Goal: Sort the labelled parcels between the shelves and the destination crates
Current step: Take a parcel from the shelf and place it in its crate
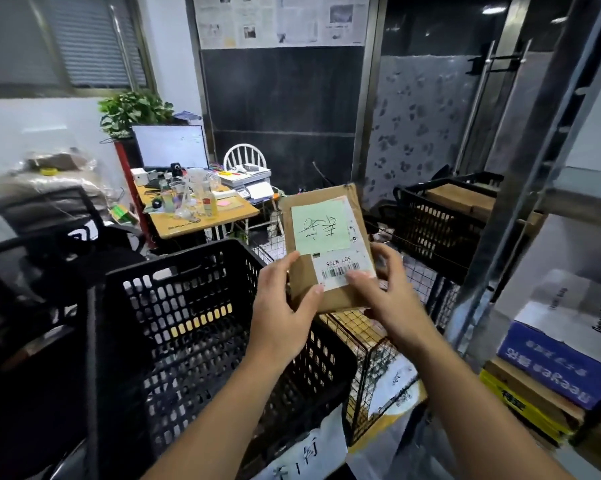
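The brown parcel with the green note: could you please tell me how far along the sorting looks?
Done: the far crate already holds flat brown packages. In hand: the left hand and right hand grip the brown parcel, label up, above the wire basket, not yet placed. Left: boxes are stacked on the shelf at right.

Right of the grip, a metal shelf (583, 209) carries stacked boxes (555, 365); beyond the grip leftward, a wooden desk (195, 227) bears a monitor (170, 145) and cups (195, 188)
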Tool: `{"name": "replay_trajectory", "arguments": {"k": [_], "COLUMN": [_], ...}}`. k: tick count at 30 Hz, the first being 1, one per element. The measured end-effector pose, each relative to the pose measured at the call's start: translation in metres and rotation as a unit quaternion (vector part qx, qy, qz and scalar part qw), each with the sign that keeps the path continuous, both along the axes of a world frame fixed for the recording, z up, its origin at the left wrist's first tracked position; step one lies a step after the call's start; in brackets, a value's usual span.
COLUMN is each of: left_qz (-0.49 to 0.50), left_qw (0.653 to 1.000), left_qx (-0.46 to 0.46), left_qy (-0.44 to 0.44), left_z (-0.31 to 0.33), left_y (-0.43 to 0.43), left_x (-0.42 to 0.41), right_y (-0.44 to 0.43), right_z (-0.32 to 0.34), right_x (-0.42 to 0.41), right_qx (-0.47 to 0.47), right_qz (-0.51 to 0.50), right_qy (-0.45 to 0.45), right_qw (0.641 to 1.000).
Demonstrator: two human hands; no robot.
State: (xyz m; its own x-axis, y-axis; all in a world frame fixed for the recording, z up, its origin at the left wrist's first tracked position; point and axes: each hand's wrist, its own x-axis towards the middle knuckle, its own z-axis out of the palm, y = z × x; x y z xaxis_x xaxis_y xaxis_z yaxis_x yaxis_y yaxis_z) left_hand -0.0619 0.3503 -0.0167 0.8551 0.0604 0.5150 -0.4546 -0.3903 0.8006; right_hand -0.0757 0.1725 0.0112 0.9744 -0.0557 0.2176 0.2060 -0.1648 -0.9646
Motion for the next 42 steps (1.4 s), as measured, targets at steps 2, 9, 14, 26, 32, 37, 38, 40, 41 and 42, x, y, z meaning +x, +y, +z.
{"name": "replay_trajectory", "arguments": {"k": [2,9,14,26,32,37,38,40,41,42], "left_qz": [0.008,0.068,0.173,0.24,0.259,0.256,0.259,0.262,0.263,0.264], "left_qw": [1.0,0.996,0.978,0.929,0.93,0.934,0.932,0.931,0.931,0.931], "left_qx": [0.021,-0.018,0.013,0.143,0.129,0.104,0.102,0.101,0.101,0.099], "left_qy": [-0.006,0.045,0.115,0.242,0.228,0.228,0.231,0.231,0.231,0.231], "left_z": [0.001,-0.002,-0.017,-0.059,-0.062,-0.068,-0.069,-0.071,-0.072,-0.073], "left_y": [-0.005,-0.015,0.0,0.012,0.009,0.009,0.008,0.009,0.009,0.009], "left_x": [0.019,0.111,0.162,0.222,0.223,0.219,0.219,0.219,0.218,0.218], "right_y": [-0.006,-0.02,-0.014,0.032,0.042,0.043,0.047,0.057,0.06,0.062], "right_z": [0.003,-0.008,-0.059,-0.199,-0.235,-0.25,-0.248,-0.242,-0.242,-0.243], "right_x": [0.033,0.164,0.26,0.346,0.366,0.372,0.371,0.37,0.371,0.373], "right_qx": [0.011,0.008,-0.024,-0.085,-0.06,-0.076,-0.076,-0.073,-0.073,-0.074], "right_qz": [0.007,0.079,0.114,0.152,0.143,0.152,0.158,0.166,0.164,0.158], "right_qy": [0.009,0.074,0.169,0.275,0.316,0.336,0.334,0.332,0.331,0.329], "right_qw": [1.0,0.994,0.979,0.945,0.936,0.926,0.926,0.926,0.926,0.928]}}
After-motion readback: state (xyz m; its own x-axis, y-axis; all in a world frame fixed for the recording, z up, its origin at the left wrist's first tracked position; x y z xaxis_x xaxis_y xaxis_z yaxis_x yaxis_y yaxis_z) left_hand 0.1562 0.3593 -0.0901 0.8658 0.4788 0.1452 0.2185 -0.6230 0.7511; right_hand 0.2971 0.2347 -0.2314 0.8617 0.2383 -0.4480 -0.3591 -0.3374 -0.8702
